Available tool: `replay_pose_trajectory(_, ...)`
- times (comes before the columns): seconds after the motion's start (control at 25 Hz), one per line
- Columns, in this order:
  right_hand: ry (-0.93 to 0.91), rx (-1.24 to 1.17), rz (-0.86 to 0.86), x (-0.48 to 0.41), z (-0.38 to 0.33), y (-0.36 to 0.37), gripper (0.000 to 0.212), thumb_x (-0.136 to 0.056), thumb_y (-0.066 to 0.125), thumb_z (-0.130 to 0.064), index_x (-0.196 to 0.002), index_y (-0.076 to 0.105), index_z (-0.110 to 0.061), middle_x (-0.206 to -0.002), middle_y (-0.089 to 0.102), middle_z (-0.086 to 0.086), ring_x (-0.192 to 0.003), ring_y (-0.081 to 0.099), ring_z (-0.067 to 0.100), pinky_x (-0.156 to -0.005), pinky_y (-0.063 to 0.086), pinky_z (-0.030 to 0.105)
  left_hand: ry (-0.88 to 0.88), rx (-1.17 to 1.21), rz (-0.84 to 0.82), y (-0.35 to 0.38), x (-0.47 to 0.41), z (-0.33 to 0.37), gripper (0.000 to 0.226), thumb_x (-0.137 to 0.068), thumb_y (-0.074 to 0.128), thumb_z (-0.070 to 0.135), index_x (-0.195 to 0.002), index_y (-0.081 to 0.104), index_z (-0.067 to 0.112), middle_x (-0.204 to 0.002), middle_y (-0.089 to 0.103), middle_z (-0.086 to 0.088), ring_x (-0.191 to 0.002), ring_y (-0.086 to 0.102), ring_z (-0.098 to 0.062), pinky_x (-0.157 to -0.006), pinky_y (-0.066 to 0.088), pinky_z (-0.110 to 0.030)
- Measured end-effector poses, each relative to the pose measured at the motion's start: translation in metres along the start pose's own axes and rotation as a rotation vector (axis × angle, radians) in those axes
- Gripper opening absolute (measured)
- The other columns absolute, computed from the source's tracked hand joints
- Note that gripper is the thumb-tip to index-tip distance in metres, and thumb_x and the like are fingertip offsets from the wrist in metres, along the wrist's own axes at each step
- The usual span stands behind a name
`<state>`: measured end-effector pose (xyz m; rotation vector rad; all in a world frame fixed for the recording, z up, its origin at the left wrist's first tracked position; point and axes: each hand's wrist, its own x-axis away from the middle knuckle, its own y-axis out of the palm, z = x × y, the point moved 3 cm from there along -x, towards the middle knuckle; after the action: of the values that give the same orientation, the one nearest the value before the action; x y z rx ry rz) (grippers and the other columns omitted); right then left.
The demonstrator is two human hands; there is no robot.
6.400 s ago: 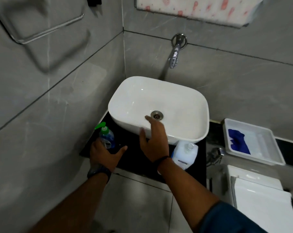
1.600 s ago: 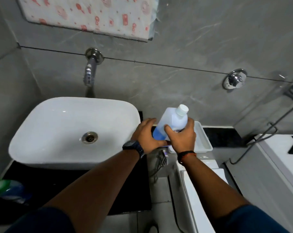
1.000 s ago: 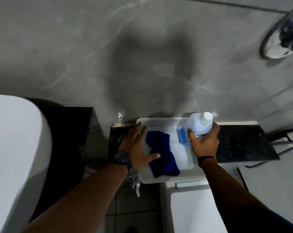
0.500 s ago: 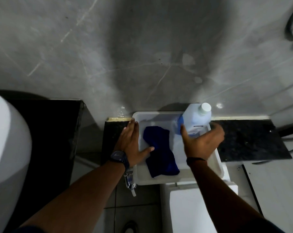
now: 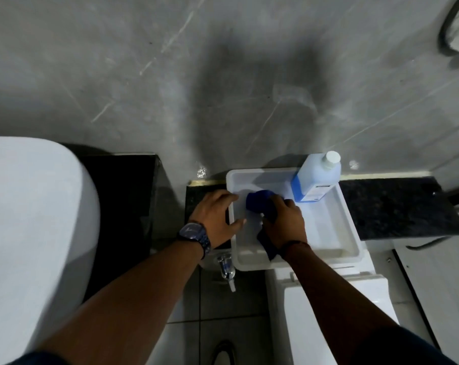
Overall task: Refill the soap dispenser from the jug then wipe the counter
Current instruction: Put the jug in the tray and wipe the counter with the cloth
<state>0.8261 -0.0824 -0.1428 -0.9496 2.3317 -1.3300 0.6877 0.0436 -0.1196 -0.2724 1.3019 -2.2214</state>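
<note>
A white jug (image 5: pixel 316 179) with a white cap and blue liquid stands upright in the far right corner of a white tray (image 5: pixel 340 227). Nothing touches it. In the tray lies a dark blue cloth (image 5: pixel 258 202), and my right hand (image 5: pixel 283 222) is closed over it, with cloth showing beyond the fingers and under the wrist. My left hand (image 5: pixel 214 219) rests flat on the tray's left rim, thumb inside the tray, holding nothing. The soap dispenser is out of view.
The white basin (image 5: pixel 33 233) fills the left, on a black counter (image 5: pixel 123 196). A black stone ledge (image 5: pixel 397 206) runs right of the tray. Below the tray are a white toilet tank (image 5: pixel 336 306) and a chrome valve (image 5: pixel 225 267). The grey wall is close behind.
My right hand has let go of the jug, which now stands in the tray corner, and has moved left to close on the blue cloth. My left hand stays at the tray's left rim.
</note>
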Motion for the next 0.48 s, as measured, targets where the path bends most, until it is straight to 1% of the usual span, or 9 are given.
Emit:
replay_pose_trajectory(0.08,-0.016,-0.091,0.149,0.02,-0.022,-0.025,0.057,-0.079,0.07,-0.012,-0.131,0.049,-0.021,-0.113,0.058,0.015,-0.101,0.057,0.033,-0.085,0.047,0.036,0.017,0.056,0.017,-0.021,0.021,0.006,0.059,-0.073,0.065,0.051,-0.122,0.053,0.023,-0.124,0.051,0.001,-0.11,0.046,-0.018,-0.085,0.036,-0.025)
replay_pose_trajectory(0.16,-0.049,-0.149,0.274,0.052,-0.049,-0.051,0.055,-0.077,0.072,-0.009,-0.128,0.053,-0.019,-0.106,0.06,0.014,-0.093,0.058,0.031,-0.078,0.041,0.03,0.021,0.116,0.051,-0.046,0.051,0.016,0.058,-0.07,0.067,0.05,-0.12,0.056,0.022,-0.12,0.053,0.002,-0.106,0.049,-0.016,-0.083,0.042,-0.027)
replay_pose_trajectory(0.24,-0.074,-0.204,0.355,0.093,-0.082,-0.072,0.051,-0.077,0.072,-0.008,-0.124,0.055,-0.016,-0.104,0.062,0.013,-0.091,0.059,0.03,-0.077,0.039,0.029,0.017,0.184,0.039,-0.075,0.092,0.028,0.059,-0.07,0.064,0.052,-0.122,0.052,0.027,-0.123,0.049,0.007,-0.109,0.046,-0.01,-0.086,0.042,-0.025)
replay_pose_trajectory(0.28,-0.079,-0.232,0.368,0.113,-0.097,-0.078,0.049,-0.077,0.07,-0.007,-0.123,0.056,-0.014,-0.104,0.063,0.013,-0.092,0.058,0.031,-0.078,0.04,0.029,0.03,0.21,0.029,-0.091,0.112,0.035,0.058,-0.07,0.063,0.051,-0.123,0.051,0.028,-0.125,0.047,0.008,-0.11,0.045,-0.009,-0.087,0.042,-0.024)
replay_pose_trajectory(0.32,-0.083,-0.251,0.367,0.134,-0.112,-0.081,0.046,-0.076,0.069,-0.006,-0.121,0.057,-0.013,-0.104,0.063,0.013,-0.093,0.058,0.031,-0.08,0.042,0.031,0.068,0.223,0.015,-0.109,0.132,0.045,0.056,-0.071,0.063,0.046,-0.122,0.052,0.026,-0.124,0.049,0.006,-0.11,0.046,-0.01,-0.089,0.043,-0.025)
replay_pose_trajectory(0.36,-0.091,-0.267,0.365,0.162,-0.13,-0.082,0.044,-0.076,0.067,-0.005,-0.119,0.058,-0.011,-0.104,0.064,0.014,-0.094,0.058,0.033,-0.082,0.044,0.033,0.147,0.224,0.025,-0.132,0.159,0.054,0.052,-0.07,0.064,0.038,-0.118,0.055,0.021,-0.12,0.054,0.001,-0.106,0.049,-0.012,-0.089,0.044,-0.026)
replay_pose_trajectory(0.44,-0.08,-0.312,0.369,0.221,-0.165,-0.073,0.041,-0.076,0.066,-0.002,-0.115,0.06,-0.009,-0.104,0.065,0.015,-0.095,0.058,0.034,-0.085,0.043,0.033,0.336,0.168,0.128,-0.175,0.219,0.062,0.04,-0.064,0.064,0.025,-0.102,0.061,0.013,-0.1,0.064,-0.008,-0.092,0.052,-0.014,-0.082,0.044,-0.024)
replay_pose_trajectory(0.48,-0.059,-0.337,0.366,0.251,-0.182,-0.065,0.04,-0.075,0.066,0.0,-0.114,0.061,-0.009,-0.104,0.065,0.016,-0.095,0.058,0.034,-0.085,0.043,0.032,0.379,0.132,0.166,-0.193,0.25,0.059,0.038,-0.063,0.066,0.023,-0.099,0.062,0.012,-0.096,0.065,-0.009,-0.089,0.054,-0.015,-0.079,0.044,-0.024)
